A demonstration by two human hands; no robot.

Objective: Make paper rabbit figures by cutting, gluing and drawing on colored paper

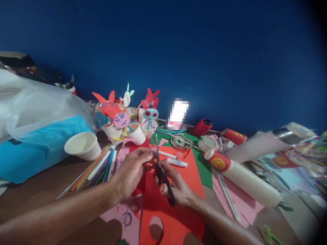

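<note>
My right hand (176,183) grips a pair of black-handled scissors (166,182), its fingers in the handle loops. Their blades point away from me and stand slightly apart. Close beside them, my left hand (133,170) is closed in a pinch. A small pink sliver shows by its fingertips, but whether it is held I cannot tell. Beneath both hands lies a sheet of red paper (178,207). A pink paper oval (156,227) rests on its near part. Just beyond my right hand are a white marker (176,162) and another white pen (165,154).
Paper cups with animal-faced figures (122,119) stand at the back. An empty white cup (85,146), coloured sticks (98,168) and a plastic bag (46,112) are on the left. To the right lie a long stack of paper cups (250,180), a cutter (226,192) and pink sheets (245,204).
</note>
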